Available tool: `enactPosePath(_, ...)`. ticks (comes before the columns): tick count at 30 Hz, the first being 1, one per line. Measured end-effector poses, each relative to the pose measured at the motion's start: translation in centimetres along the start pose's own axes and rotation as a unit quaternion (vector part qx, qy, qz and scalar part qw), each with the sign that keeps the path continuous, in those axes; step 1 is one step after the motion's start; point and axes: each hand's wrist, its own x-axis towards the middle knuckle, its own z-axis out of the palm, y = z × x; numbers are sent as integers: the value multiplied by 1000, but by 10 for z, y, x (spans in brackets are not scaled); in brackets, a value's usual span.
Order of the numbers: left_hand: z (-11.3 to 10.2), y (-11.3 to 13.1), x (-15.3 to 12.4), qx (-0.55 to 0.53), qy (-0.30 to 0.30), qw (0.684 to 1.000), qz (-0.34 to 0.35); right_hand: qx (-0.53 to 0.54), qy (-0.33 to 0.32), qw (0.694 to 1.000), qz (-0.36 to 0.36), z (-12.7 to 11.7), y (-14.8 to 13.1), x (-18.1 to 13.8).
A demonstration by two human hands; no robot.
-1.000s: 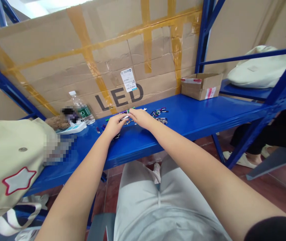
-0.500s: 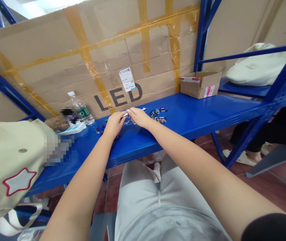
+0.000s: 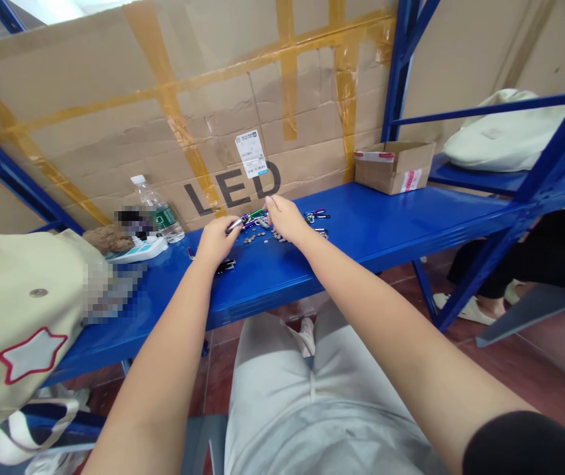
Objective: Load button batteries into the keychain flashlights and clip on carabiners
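Observation:
My left hand [image 3: 217,241] is closed around a small silver cylinder [image 3: 234,226], whose end pokes out past the fingers. My right hand [image 3: 285,219] pinches at the tip of a slim green piece [image 3: 256,214]; its exact kind is too small to tell. Between and below the hands, small round metal discs [image 3: 261,235] lie scattered on the blue shelf top [image 3: 272,277]. Coloured carabiner clips [image 3: 317,215] lie partly behind my right hand. Black cylindrical pieces [image 3: 226,266] rest beside my left wrist, and a small dark red piece [image 3: 191,253] lies left of it.
A large taped cardboard panel [image 3: 307,132] marked LED stands behind. A water bottle [image 3: 161,214], a white device [image 3: 146,251] and a beige bag [image 3: 15,284] are on the left. A small open carton [image 3: 394,171] sits at the right. Another person's leg [image 3: 480,270] shows there.
My hands were together over a silver piece and have moved apart. My right hand has lifted slightly to the right and now touches the green piece. More discs show on the shelf.

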Motion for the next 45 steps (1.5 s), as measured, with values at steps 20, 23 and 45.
enactPosePath(20,1,3,-1,-14,-39,999,-13,-344,-155,912,163,-73,76,12)
enactPosePath(23,2,2,-1,-17,-40,999,-8,-360,-172,903,160,-72,71,9)
enactPosePath(45,2,3,-3,-46,-87,995,3,-354,-160,895,218,-69,62,8)
